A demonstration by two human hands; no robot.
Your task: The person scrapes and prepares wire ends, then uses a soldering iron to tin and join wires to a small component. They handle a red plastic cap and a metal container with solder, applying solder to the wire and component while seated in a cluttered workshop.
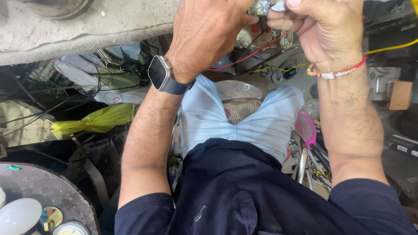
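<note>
Head view, looking down past the lap. Both hands are raised to the top edge of the frame and meet over a small metallic part (262,7), grey and silvery, of which only a sliver shows between the fingers; its full shape cannot be told. The left hand (204,37), with a dark smartwatch (160,73) on the wrist, closes its grip on the part from the left side. The right hand (320,30), wearing a beaded thread bracelet (335,73), pinches it from the right with fingers curled tight. Both grips are thus narrow and occupied by the same part. Judged from its size and sheen, the part is light, rigid and hard, with faces that may be smooth enough to slip, so a fingertip pinch on opposite sides, as seen here, suits it better than a palm hold. A red wire (250,54) and a yellow wire (278,68) trail beneath the hands; whether they join the part cannot be seen, but if so they are limp and a pull on them could strain the joint. A pale counter (87,30) lies upper left, a yellow plastic bag (93,122) below it, and a white bulb dome (19,215) at lower left.
</note>
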